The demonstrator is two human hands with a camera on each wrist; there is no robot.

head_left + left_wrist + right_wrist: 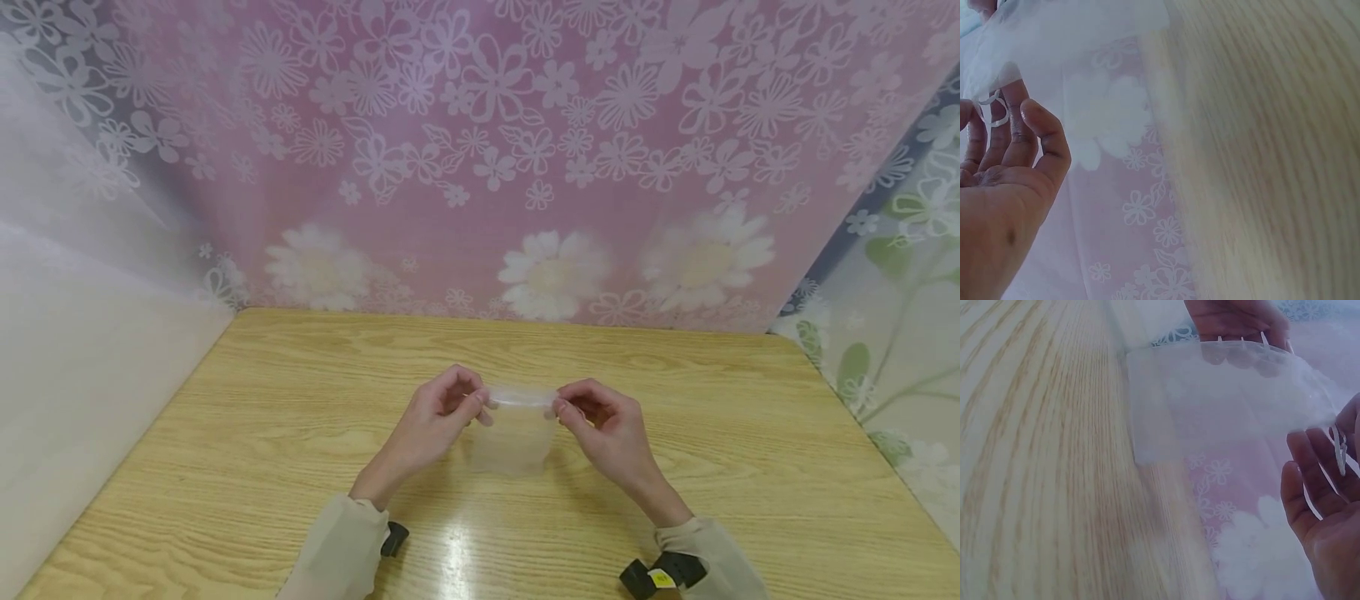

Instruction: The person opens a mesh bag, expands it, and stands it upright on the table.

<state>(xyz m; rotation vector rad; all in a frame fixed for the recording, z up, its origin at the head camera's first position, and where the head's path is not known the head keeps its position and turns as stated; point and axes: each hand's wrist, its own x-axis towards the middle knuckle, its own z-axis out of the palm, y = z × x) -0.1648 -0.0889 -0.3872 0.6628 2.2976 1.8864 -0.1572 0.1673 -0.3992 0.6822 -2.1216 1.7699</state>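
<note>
a small translucent pouch (512,446) is held in front of the body, over the middle of the near part of the wood-grain tabletop (255,417), its body hanging below its shiny upper band. it looks flat, and nothing can be made out inside. one upper corner is pinched between thumb and forefinger of the left hand (431,421), the other in the same way by the right hand (611,429) – a grip at both ends by which, it seems, the band is drawn straight and the weight shared evenly. in the wrist views a thin white cord loop (1340,453) is seen by the right fingers, and another white loop (1005,114) by the left; drawstring ends may be judged from these. the remaining fingers are bent loosely, presumably so that the sheer fabric is not crumpled. whether the lower edge is touching the tabletop cannot be told. farther out, beige sleeves (337,542) are worn short of the wrists, with a black wrist device (663,575) strapped on the right – likely so placed that the fingers are left free. beyond the table's far edge, a pink floral curtain (420,208) is hung, perhaps as a plain screen.
</note>
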